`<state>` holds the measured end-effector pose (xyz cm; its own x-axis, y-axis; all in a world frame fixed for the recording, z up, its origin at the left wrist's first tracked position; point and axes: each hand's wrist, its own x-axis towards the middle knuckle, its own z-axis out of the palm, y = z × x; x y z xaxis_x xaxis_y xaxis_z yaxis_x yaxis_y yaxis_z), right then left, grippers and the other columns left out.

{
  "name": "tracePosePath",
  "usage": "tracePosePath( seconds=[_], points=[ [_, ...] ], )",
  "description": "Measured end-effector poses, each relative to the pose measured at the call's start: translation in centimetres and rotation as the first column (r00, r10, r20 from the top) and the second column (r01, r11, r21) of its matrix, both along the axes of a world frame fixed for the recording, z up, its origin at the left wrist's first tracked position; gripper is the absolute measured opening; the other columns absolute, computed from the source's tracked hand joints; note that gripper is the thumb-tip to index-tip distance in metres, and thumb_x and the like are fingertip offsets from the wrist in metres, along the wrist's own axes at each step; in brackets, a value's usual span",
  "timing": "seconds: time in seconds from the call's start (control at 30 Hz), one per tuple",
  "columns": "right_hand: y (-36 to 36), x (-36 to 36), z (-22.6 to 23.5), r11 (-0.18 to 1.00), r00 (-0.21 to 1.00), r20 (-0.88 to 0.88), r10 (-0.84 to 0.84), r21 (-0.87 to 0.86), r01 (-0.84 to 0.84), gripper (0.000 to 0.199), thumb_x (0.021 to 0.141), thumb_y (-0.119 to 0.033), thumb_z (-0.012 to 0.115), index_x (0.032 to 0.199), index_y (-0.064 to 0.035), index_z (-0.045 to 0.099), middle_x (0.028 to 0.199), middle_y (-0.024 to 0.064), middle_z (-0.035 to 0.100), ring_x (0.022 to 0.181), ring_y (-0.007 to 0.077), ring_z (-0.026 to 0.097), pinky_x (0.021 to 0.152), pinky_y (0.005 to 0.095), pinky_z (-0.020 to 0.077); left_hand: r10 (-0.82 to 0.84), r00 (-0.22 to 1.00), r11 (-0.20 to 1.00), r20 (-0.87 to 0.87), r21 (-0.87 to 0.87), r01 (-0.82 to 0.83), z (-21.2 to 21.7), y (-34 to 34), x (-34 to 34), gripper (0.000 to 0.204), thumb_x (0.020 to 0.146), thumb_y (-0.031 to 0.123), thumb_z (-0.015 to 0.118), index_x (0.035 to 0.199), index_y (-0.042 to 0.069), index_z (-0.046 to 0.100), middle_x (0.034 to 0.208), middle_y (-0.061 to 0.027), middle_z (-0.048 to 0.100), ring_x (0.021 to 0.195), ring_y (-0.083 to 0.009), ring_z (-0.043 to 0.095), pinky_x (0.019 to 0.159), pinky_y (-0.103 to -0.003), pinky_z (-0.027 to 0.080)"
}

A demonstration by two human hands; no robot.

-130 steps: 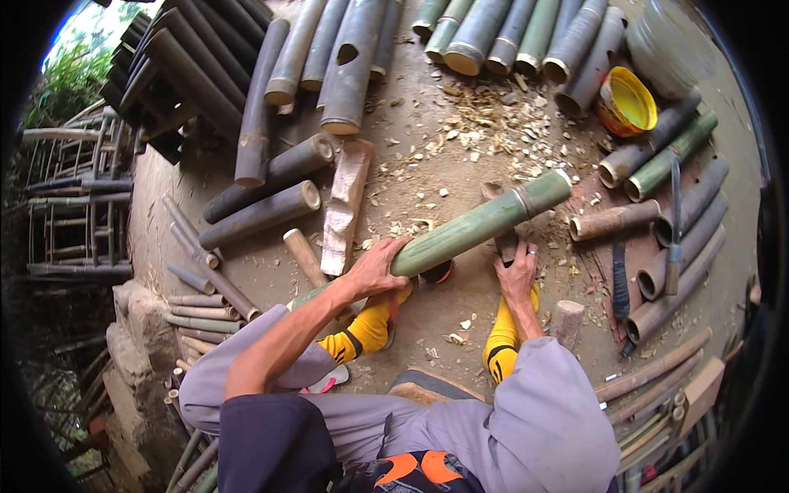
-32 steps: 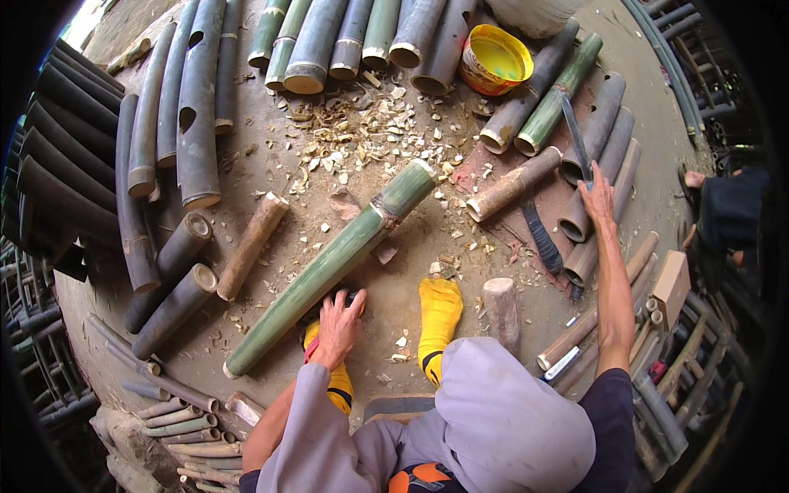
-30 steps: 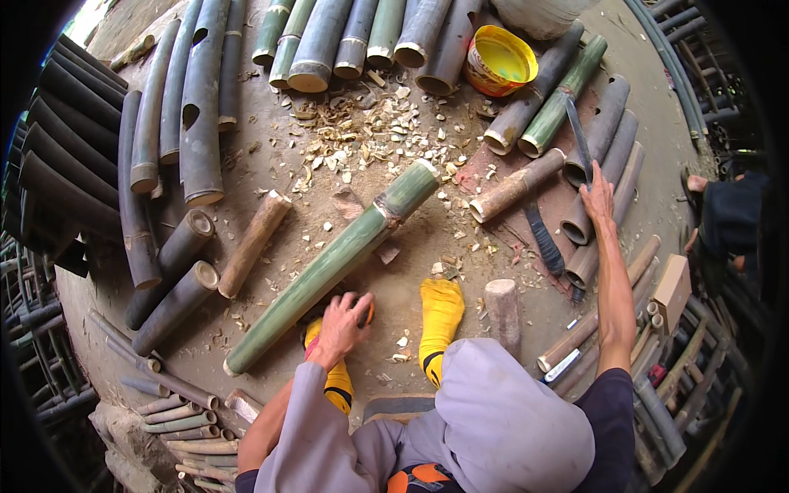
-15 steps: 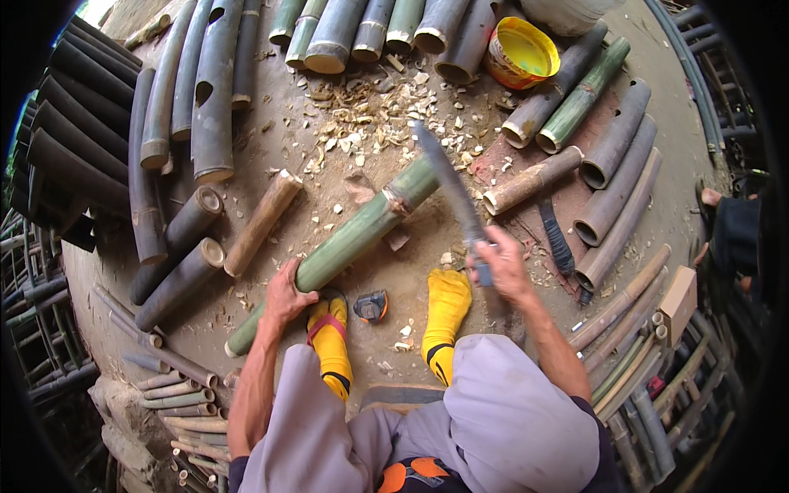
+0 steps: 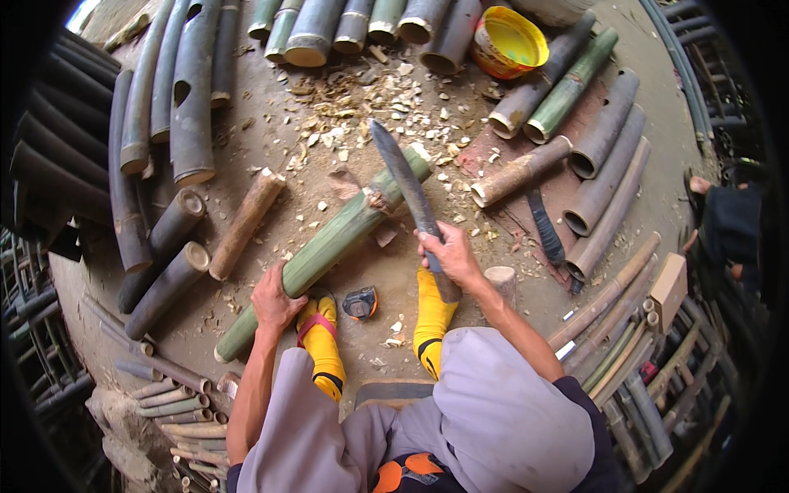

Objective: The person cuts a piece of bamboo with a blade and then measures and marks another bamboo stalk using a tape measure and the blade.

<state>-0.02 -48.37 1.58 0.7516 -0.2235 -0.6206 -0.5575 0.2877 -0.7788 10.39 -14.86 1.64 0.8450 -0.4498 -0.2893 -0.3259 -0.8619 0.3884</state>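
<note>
My left hand is wrapped around the lower part of a thick green bamboo pole, which lies slantwise in front of me, its far end pointing up and to the right. A pale node ring sits toward that far end. In my right hand is the handle of a machete. Its long dark blade points away and to the left, passing over the pole's far part beyond the node; whether the edge touches the bamboo I cannot tell. My yellow-socked feet rest on the ground on either side of a small black-and-orange object.
Pale wood chips litter the ground beyond the pole. A yellow bucket stands at the far right among dark bamboo tubes. More bamboo pieces lie at left, and a short brown one nearer. A wooden stump is beside my right forearm.
The machete has swung left, its blade now crossing over the pole's far part. My right hand moved left and slightly away. My left hand keeps its grip; the whole view has shifted slightly.
</note>
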Motion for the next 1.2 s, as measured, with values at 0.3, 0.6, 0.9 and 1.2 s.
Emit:
tracePosePath(
  seconds=[0.3, 0.6, 0.9, 1.2],
  points=[
    [-0.4, 0.9, 0.2, 0.996, 1.000, 0.002, 0.026, -0.082, -0.026, 0.019, 0.097, -0.023, 0.051, 0.093, -0.0044, 0.050, 0.066, 0.0022, 0.057, 0.051, 0.0080, 0.056, 0.046, 0.0234, 0.0463, -0.008, 0.999, 1.000, -0.052, 0.009, 0.009, -0.5, 0.1, 0.1, 0.077, 0.048, 0.019, 0.082, 0.119, 0.008, 0.053, 0.105, -0.0145, 0.063, 0.097, -0.0350, 0.061, 0.084, -0.041, 0.049],
    [0.5, 1.5, 0.8, 0.955, 0.981, -0.044, 0.190, -0.222, -0.195, 0.020, 0.096, -0.022, 0.051, 0.088, -0.0041, 0.052, 0.064, 0.0019, 0.056, 0.051, 0.0077, 0.054, 0.045, 0.0238, 0.0453, 0.018, 0.999, 0.999, -0.046, 0.045, -0.016, 0.1, 0.2, 0.7, 0.070, 0.049, 0.022, 0.083, 0.112, 0.008, 0.056, 0.096, -0.0152, 0.064, 0.091, -0.0343, 0.063, 0.079, -0.042, 0.050],
    [-1.7, 2.6, 1.4, 0.905, 0.965, -0.064, 0.255, -0.335, -0.262, 0.023, 0.097, -0.025, 0.049, 0.089, -0.0035, 0.052, 0.065, 0.0043, 0.059, 0.049, 0.0109, 0.057, 0.042, 0.0252, 0.0506, 0.016, 0.998, 1.000, -0.067, 0.016, -0.015, 0.2, 0.1, 0.7, 0.065, 0.049, 0.021, 0.082, 0.107, 0.008, 0.055, 0.090, -0.0150, 0.064, 0.087, -0.0352, 0.062, 0.075, -0.043, 0.049],
    [0.1, 2.5, 0.9, 0.961, 0.975, -0.016, 0.223, -0.166, -0.223, 0.018, 0.097, -0.022, 0.052, 0.092, -0.0041, 0.053, 0.062, 0.0022, 0.057, 0.049, 0.0090, 0.056, 0.041, 0.0229, 0.0460, 0.007, 0.999, 0.999, -0.049, 0.034, -0.005, 0.3, -0.1, 0.6, 0.067, 0.049, 0.021, 0.083, 0.109, 0.008, 0.055, 0.091, -0.0148, 0.063, 0.088, -0.0352, 0.062, 0.075, -0.043, 0.049]
  ],
)
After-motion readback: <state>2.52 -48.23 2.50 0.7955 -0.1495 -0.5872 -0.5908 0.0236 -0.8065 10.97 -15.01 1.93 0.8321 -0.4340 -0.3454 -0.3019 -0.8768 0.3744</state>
